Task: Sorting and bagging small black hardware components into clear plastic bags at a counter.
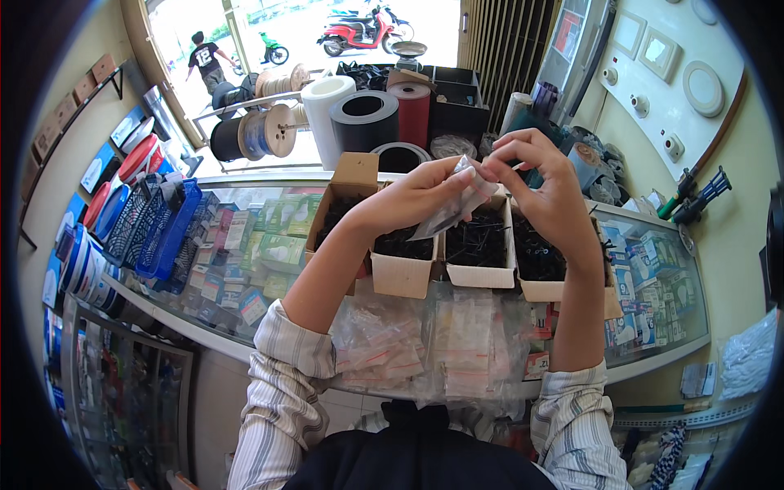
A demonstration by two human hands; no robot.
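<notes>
My left hand [429, 184] pinches a small clear plastic zip bag [444, 214] above a row of cardboard boxes. A few dark pieces show through the plastic. Close beside the bag's upper end is my right hand [533, 177], its fingers bent and thumb near the fingertips; whether they grip anything is hard to see. Black screws [478, 242] fill the open boxes, among them a white-fronted box [481, 277] and a brown box [404, 278]. Nearer to me, stacks of empty-looking zip bags [376, 355] and more clear bags [468, 349] lie on the glass counter.
The glass counter [214, 324] holds boxed light bulbs [285, 251]. Blue plastic baskets [168, 236] stand at left. Behind the boxes are a black roll [364, 119], a white roll [327, 116], a red roll [411, 113] and cable spools [269, 131]. A person [207, 61] is outside.
</notes>
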